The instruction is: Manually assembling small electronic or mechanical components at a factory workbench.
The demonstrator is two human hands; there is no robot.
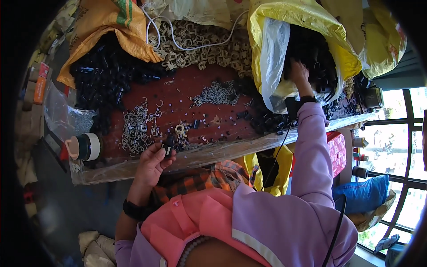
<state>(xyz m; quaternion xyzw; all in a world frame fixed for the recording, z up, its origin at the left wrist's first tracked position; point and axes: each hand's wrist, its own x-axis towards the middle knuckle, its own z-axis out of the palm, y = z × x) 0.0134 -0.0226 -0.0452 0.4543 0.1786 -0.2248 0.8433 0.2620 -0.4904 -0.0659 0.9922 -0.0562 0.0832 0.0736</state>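
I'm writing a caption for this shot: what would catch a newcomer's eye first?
Probably the yellow sack at upper right, its mouth open on black parts, with the right grip inside. Then the orange sack at upper left, and the metal hooks on the red tabletop, near the left grip, which holds a black piece.

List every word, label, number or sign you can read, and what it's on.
None is readable enough to quote.
Orange box, far left: print too small and blurred.
Orange sack, upper left: faint marks, unreadable.
Yellow sack, far upper right: coloured marks, too blurred.
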